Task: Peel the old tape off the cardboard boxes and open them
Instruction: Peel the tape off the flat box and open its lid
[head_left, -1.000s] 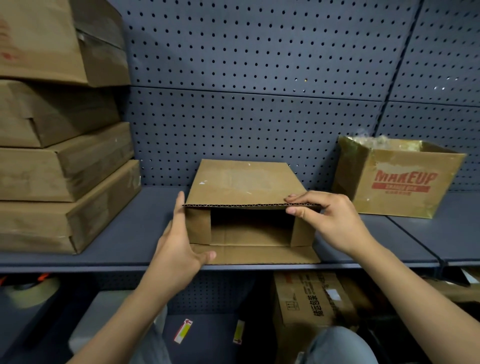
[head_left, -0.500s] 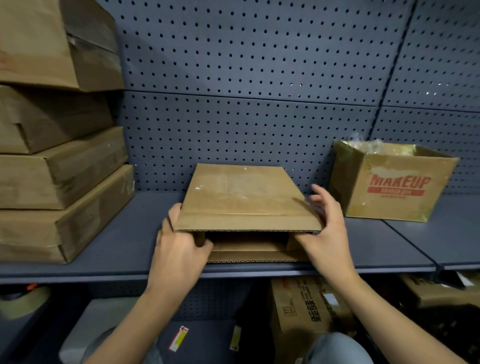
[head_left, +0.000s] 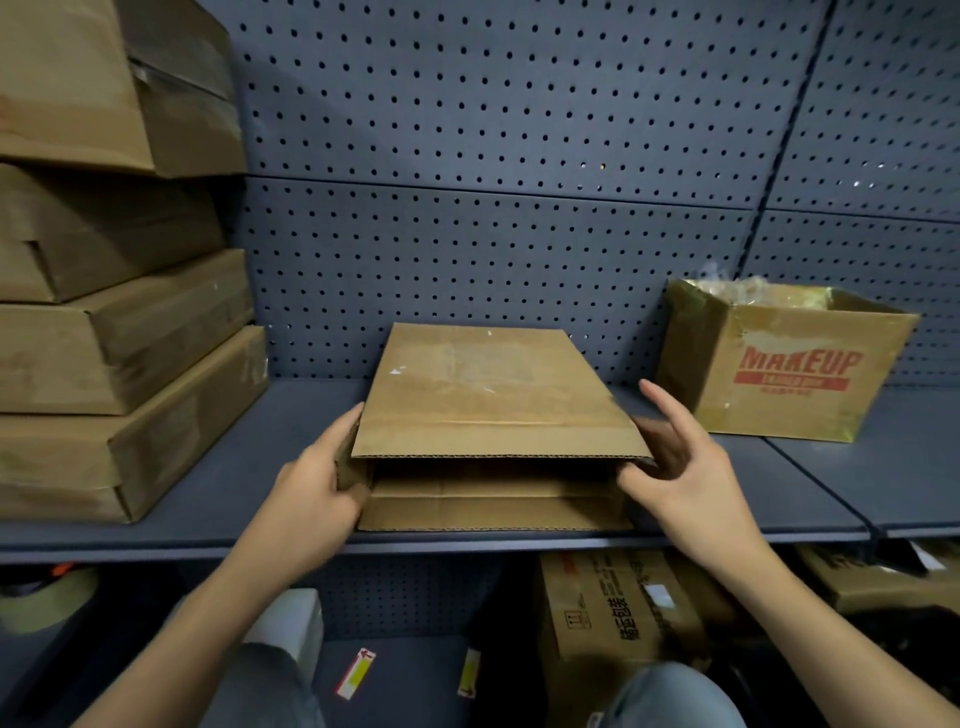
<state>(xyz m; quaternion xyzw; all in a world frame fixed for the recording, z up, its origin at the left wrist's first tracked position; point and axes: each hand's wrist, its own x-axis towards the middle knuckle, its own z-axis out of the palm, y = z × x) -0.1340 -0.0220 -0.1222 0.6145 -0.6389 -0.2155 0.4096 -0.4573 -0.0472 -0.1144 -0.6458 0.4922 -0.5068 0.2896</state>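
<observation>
**Opened Carton Held at Both Sides on Storeroom Shelf**

Works facing a grey pegboard wall (head_left: 519, 156), well behind both hands. Uses a grey shelf (head_left: 208, 525) as a bench, directly beneath the hands and close to its front edge, probably to keep the work within easy reach. Leaves a stack of closed cardboard boxes (head_left: 114, 364) well to the left of the left hand, likely waiting their turn. Keeps an open "MAKEUP" carton (head_left: 779, 374) just beyond the right hand, with crumpled clear material showing at its top, perhaps peeled tape.

Holds the brown cardboard box (head_left: 493, 395) between the two hands, mouth turned toward the camera, top flap (head_left: 498, 439) jutting forward above the lower flap (head_left: 493, 514). Shows no tape across that opening, so appears done with this end and is probably just steadying or pressing the box.

Grips the box's left side with the left hand (head_left: 317, 499), fingers curled round the cardboard edge. Touches the right corner with the right hand (head_left: 685, 467), thumb against the cardboard, fingers (head_left: 667, 415) straight and spread, clasping nothing. Leaves a tape roll (head_left: 47, 597) on the lower level, well below the left hand.
</observation>
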